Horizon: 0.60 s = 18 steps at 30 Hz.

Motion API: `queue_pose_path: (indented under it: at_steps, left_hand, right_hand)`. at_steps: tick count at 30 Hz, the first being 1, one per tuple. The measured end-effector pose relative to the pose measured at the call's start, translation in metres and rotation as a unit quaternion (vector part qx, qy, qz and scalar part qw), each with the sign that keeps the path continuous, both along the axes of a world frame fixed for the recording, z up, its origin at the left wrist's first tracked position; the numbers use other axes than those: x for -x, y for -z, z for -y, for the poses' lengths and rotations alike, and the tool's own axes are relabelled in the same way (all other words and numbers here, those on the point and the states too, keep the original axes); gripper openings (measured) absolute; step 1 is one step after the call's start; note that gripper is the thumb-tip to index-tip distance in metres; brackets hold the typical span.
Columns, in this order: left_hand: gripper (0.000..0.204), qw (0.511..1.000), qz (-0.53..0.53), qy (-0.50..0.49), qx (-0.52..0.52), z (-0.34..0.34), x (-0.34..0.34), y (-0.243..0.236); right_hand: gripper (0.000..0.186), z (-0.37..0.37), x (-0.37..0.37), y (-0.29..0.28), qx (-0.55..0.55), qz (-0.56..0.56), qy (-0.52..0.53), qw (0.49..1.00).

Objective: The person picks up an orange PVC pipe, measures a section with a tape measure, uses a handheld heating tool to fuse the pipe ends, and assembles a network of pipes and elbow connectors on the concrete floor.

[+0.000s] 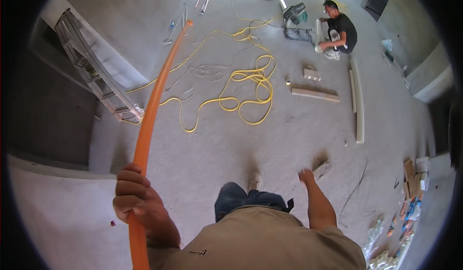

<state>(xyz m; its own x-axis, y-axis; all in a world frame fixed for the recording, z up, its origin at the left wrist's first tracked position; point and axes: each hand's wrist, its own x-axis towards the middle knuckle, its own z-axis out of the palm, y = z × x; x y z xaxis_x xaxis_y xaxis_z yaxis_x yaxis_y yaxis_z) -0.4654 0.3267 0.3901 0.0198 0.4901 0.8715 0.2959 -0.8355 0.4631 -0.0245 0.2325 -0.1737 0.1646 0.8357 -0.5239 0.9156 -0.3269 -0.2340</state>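
Note:
My left hand [136,200] is closed around a long orange pipe [153,103]. It slants up from the lower edge, past my left side, and its far end appears above the floor near the far wall. My right hand [305,175] hangs low on my right, out ahead of my body. Nothing shows in it, but its fingers are too small and turned away to make out. A thick yellow cable [258,84] lies in loops on the concrete floor beyond the pipe, with a thin grey cable [212,72] beside it.
An aluminium ladder [91,67] leans at the left wall. A person [341,31] crouches at the far right beside a green-and-black power saw [296,16], holding a white pipe. Pale lengths [359,101], a wooden strip [316,95] and a block [312,74] lie on the right. Cardboard [412,178] lies by the right wall.

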Motion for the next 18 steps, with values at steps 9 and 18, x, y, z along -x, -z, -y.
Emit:
queue_pose_path:
  at_steps: [9,18]
  left_hand:
    - [0.031,1.0,0.002,-0.009,-0.009,-0.258,-0.024,0.025]
    - [0.033,0.999,-0.033,-0.019,-0.025,-0.534,-0.006,0.013]
  right_hand:
    - [0.04,-0.403,-0.043,-0.199,-0.227,-0.201,0.152,0.941]
    - [0.04,-0.309,-0.081,-0.017,0.359,-0.045,0.058,0.93]
